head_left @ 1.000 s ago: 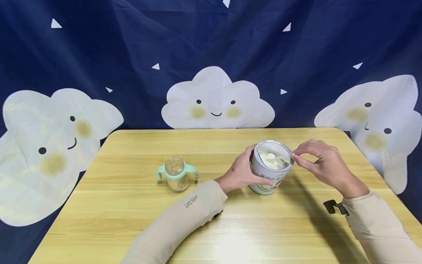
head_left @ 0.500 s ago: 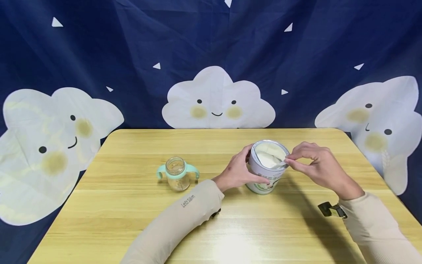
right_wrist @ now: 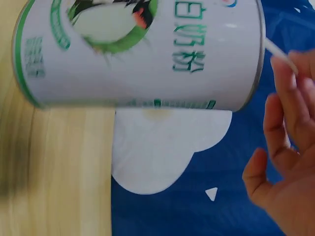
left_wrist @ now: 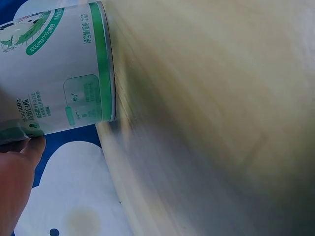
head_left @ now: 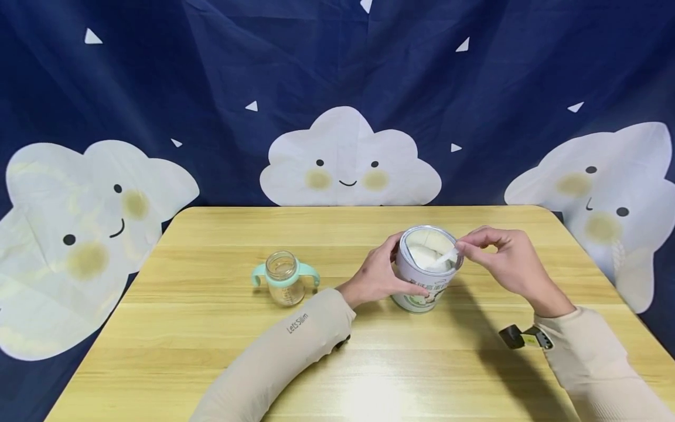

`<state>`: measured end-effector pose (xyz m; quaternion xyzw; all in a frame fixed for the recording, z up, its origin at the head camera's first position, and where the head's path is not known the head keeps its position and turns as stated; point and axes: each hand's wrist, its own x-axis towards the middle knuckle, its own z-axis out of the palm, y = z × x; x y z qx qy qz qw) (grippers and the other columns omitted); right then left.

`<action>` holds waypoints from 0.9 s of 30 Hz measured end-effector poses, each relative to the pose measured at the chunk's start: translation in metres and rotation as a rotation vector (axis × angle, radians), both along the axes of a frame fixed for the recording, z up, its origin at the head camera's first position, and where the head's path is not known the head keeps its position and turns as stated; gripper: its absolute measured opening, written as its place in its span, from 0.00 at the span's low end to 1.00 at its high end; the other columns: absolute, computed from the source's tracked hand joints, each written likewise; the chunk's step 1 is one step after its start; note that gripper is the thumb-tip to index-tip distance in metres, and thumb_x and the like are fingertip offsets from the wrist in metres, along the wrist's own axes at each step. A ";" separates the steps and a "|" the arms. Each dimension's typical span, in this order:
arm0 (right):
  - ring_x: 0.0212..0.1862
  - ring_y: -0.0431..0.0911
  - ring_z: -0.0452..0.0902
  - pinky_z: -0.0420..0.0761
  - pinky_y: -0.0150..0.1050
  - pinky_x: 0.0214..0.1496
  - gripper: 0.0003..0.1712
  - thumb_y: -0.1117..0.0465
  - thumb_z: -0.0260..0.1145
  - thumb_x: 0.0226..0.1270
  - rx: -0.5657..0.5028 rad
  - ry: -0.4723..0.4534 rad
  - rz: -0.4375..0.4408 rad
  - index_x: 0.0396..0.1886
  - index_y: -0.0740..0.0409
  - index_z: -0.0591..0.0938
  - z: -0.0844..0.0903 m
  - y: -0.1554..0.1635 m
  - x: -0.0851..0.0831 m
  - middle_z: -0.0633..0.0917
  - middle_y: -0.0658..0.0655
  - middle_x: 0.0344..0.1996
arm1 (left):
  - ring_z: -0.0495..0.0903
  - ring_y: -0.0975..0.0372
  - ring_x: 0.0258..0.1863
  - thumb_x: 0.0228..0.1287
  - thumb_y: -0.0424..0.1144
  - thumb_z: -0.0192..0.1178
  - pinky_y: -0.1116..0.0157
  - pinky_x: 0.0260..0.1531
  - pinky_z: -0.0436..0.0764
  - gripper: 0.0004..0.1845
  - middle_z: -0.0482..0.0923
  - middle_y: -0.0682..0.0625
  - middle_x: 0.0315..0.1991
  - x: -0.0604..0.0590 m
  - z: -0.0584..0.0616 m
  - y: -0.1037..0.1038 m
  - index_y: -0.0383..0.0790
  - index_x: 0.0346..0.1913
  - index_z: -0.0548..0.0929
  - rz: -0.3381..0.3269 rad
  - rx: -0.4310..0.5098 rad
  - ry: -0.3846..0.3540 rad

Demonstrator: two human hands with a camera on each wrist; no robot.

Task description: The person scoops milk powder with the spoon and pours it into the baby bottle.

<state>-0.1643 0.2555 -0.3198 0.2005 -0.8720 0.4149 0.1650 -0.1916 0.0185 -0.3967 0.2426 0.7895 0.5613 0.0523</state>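
Your left hand (head_left: pixel 377 273) curls round the open can (head_left: pixel 433 282) on the desk (head_left: pixel 158 351); your right hand (head_left: pixel 508 262) pinches a slim white handle (head_left: pixel 447 256) reaching inside. The bottle (head_left: pixel 285 289) stands well left. Beyond both, you have desk surface up to its far edge, at the blue curtain (head_left: pixel 221 64).

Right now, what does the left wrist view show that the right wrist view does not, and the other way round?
Only left wrist: part of the left hand touching the can, its rounded green panel of small print, and a dark eye on a cloud.

Only right wrist: the right hand pinching a white stick, large green characters on the can, and a white triangle on the backdrop.

Both: the can, the table, and the blue backdrop with a white cloud.
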 end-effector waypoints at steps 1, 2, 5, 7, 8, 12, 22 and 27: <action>0.32 0.32 0.78 0.73 0.25 0.33 0.02 0.68 0.73 0.62 -0.018 -0.032 -0.033 0.30 0.64 0.89 0.001 0.001 0.000 0.86 0.36 0.27 | 0.74 0.66 0.59 0.37 0.41 0.86 0.69 0.59 0.74 0.60 0.73 0.54 0.64 0.000 0.000 0.000 0.47 0.75 0.61 -0.001 0.003 0.000; 0.31 0.31 0.78 0.73 0.25 0.31 0.05 0.66 0.72 0.63 -0.040 -0.068 -0.063 0.32 0.65 0.89 0.001 0.001 -0.001 0.86 0.35 0.27 | 0.74 0.66 0.59 0.36 0.41 0.86 0.69 0.59 0.74 0.60 0.73 0.54 0.64 0.000 -0.001 -0.001 0.46 0.75 0.61 -0.003 0.006 0.000; 0.33 0.30 0.80 0.74 0.24 0.33 0.07 0.63 0.71 0.65 -0.111 -0.151 -0.120 0.34 0.64 0.89 0.001 0.004 -0.002 0.86 0.34 0.27 | 0.74 0.67 0.59 0.37 0.41 0.86 0.69 0.59 0.74 0.60 0.73 0.56 0.63 0.000 -0.002 -0.001 0.46 0.75 0.61 -0.007 0.009 0.002; 0.35 0.30 0.80 0.74 0.23 0.36 0.06 0.61 0.71 0.67 -0.158 -0.201 -0.143 0.34 0.60 0.89 0.000 0.007 -0.003 0.87 0.34 0.27 | 0.74 0.67 0.59 0.37 0.41 0.86 0.69 0.59 0.74 0.59 0.73 0.56 0.63 0.000 -0.002 -0.001 0.46 0.75 0.61 -0.011 0.012 0.003; 0.36 0.30 0.80 0.73 0.23 0.37 0.05 0.60 0.71 0.67 -0.181 -0.226 -0.156 0.34 0.56 0.90 0.000 0.009 -0.004 0.87 0.34 0.28 | 0.74 0.67 0.59 0.37 0.41 0.86 0.68 0.59 0.74 0.59 0.73 0.56 0.63 0.000 -0.002 -0.002 0.46 0.75 0.61 -0.012 0.012 0.002; 0.36 0.33 0.76 0.72 0.25 0.36 0.05 0.59 0.70 0.68 -0.337 -0.328 -0.169 0.32 0.48 0.90 -0.001 0.016 -0.005 0.87 0.35 0.27 | 0.74 0.66 0.60 0.37 0.41 0.86 0.68 0.60 0.73 0.60 0.72 0.56 0.64 0.001 -0.002 -0.002 0.45 0.75 0.61 -0.013 0.007 -0.003; 0.39 0.31 0.79 0.76 0.27 0.35 0.08 0.59 0.67 0.71 -0.513 -0.569 -0.127 0.32 0.43 0.89 -0.004 0.029 -0.004 0.87 0.37 0.30 | 0.74 0.66 0.60 0.37 0.41 0.86 0.68 0.60 0.73 0.59 0.73 0.54 0.64 0.001 -0.001 -0.002 0.45 0.75 0.61 -0.012 -0.010 0.013; 0.38 0.31 0.80 0.76 0.26 0.35 0.09 0.62 0.67 0.70 -0.574 -0.563 -0.106 0.32 0.45 0.89 -0.004 0.028 -0.005 0.87 0.39 0.30 | 0.74 0.66 0.59 0.37 0.42 0.86 0.67 0.60 0.74 0.59 0.73 0.54 0.64 0.001 -0.001 -0.003 0.46 0.75 0.61 -0.010 -0.015 0.023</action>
